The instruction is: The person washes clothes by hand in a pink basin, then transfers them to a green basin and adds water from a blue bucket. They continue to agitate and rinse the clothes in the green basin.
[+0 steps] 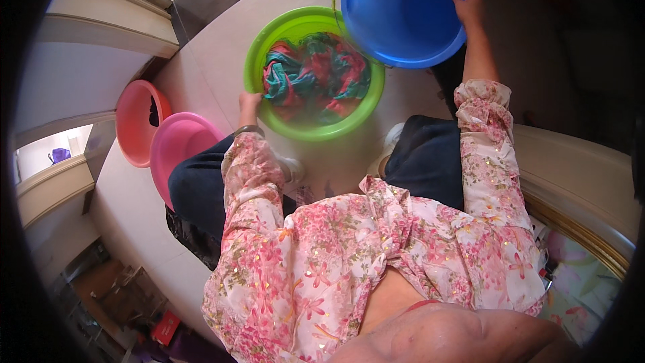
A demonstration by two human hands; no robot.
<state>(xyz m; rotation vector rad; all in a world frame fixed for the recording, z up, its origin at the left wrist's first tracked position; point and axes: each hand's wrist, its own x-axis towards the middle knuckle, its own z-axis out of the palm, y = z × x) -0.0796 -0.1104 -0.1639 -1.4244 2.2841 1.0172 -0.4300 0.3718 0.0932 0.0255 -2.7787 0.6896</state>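
Observation:
A lime-green plastic basin (327, 133) rests on the floor in front of me. Wet red and teal patterned cloth (317, 73) lies bunched in cloudy water inside it. My left hand (250, 103) grips the basin's rim on its left side, the fingertips partly hidden by the edge. With my right hand (468, 7) I hold the rim of a blue plastic bucket (393, 15) on its right side. The bucket is tilted so that its inside faces me, and no cloth shows in it. Its thin wire handle (336, 2) hangs at the left, crossing over the green basin's rim.
A pink basin (186, 128) stands beside my left knee, overlapping an orange-red basin (133, 126) with a dark item at its edge. A black plastic bag (189, 232) lies by my left leg. Door frames rise at the left, and a gold-trimmed edge (574, 232) runs along the right.

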